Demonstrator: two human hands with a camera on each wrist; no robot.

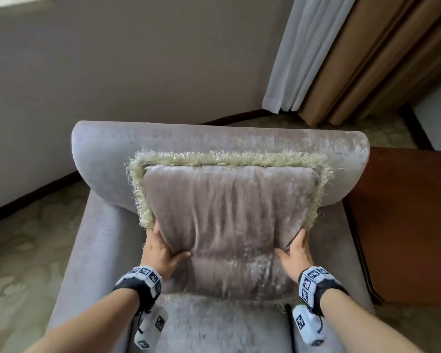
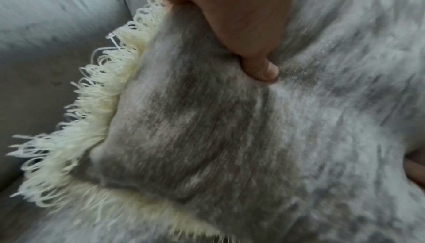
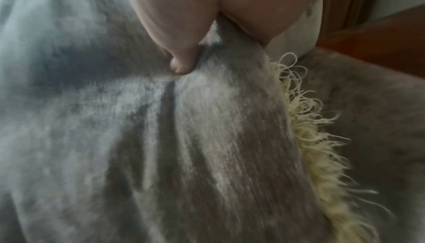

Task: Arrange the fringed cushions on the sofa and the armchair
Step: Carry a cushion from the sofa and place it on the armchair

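Note:
A taupe velvet cushion [image 1: 229, 212] with a cream fringe stands upright on the seat of the grey velvet armchair [image 1: 222, 138], leaning on its backrest. My left hand [image 1: 161, 248] grips the cushion's lower left side, thumb pressed into its front and fingers hidden behind. On the lower right side my right hand [image 1: 294, 249] holds it the same way. The left wrist view shows the cushion [image 2: 207, 128] with my thumb dug into the pile beside the fringe [image 2: 76, 138]. In the right wrist view the cushion [image 3: 207, 138] is pinched between thumb and fingers, its fringe [image 3: 315, 147] to the right.
A dark wooden side table [image 1: 405, 225] stands against the armchair's right arm. Behind it hang a white sheer curtain [image 1: 303, 52] and brown drapes [image 1: 379, 59]. A plain wall lies behind the chair, and patterned carpet [image 1: 18, 256] spreads to the left.

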